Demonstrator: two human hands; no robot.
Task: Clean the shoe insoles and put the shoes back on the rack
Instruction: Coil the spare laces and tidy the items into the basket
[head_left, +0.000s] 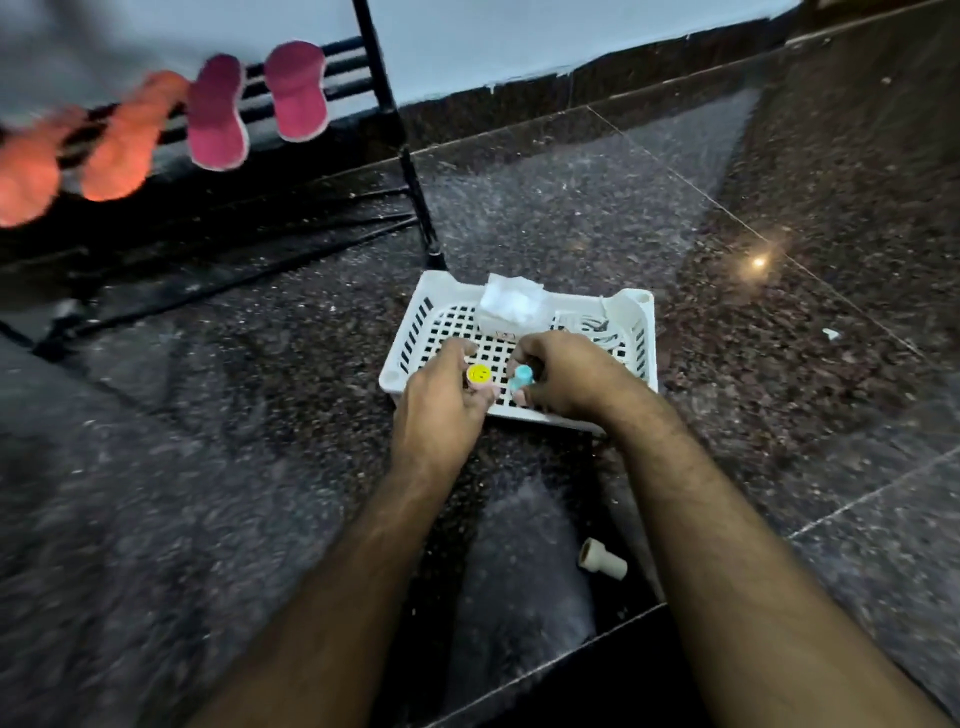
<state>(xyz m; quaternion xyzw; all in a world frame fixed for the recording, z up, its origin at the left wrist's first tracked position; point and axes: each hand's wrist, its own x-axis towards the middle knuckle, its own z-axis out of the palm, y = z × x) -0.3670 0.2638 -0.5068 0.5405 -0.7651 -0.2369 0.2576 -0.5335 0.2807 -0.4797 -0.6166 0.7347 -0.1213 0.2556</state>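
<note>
Both hands met over the near edge of a white slatted basket (415, 332) standing on the dark speckled floor (779, 364). The left hand (441, 402) pinched a small yellow smiley-face cap (478, 373); the right hand (563, 374) gripped a small light-blue bottle (521, 378). White tissues (511, 304) lay at the basket's far side. On the black rack (384, 98), two pink shoes (218, 111) and two orange shoes (122, 145) hung, blurred. A beige tube piece (602, 558) lay near the right forearm.
</note>
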